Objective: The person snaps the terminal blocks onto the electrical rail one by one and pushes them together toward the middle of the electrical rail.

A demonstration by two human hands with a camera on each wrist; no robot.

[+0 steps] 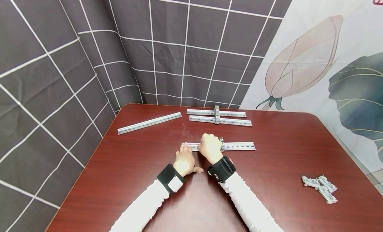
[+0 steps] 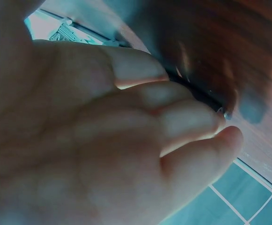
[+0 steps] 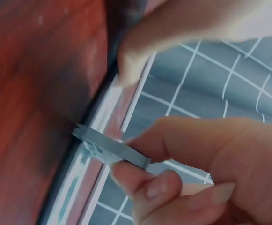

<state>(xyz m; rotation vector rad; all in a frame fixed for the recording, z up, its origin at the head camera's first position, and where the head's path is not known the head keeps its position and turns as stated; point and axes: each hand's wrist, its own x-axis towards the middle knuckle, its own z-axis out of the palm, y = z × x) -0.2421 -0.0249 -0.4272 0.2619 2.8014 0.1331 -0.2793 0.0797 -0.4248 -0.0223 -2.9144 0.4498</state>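
Observation:
A slotted metal DIN rail [image 1: 239, 146] lies crosswise on the table before me. My left hand [image 1: 184, 160] rests at its left end with the fingers extended and the thumb spread; the left wrist view shows mostly the hand [image 2: 103, 126] itself. My right hand [image 1: 210, 148] is over the rail, right of the left hand. In the right wrist view its thumb and index finger pinch a thin grey terminal block [image 3: 111, 147] standing across the rail [image 3: 70, 187]. From above, a block [image 1: 221, 144] shows on the rail just beyond that hand; I cannot tell whether it is the same one.
Two parallel rails [image 1: 236, 122] at the back have terminal blocks [image 1: 216, 115] across them. A single rail [image 1: 149, 122] lies slanted at the back left. Several loose terminal blocks [image 1: 321, 188] are piled at the right. A tiled-pattern cloth [image 1: 179, 59] hangs behind the table [image 1: 278, 142].

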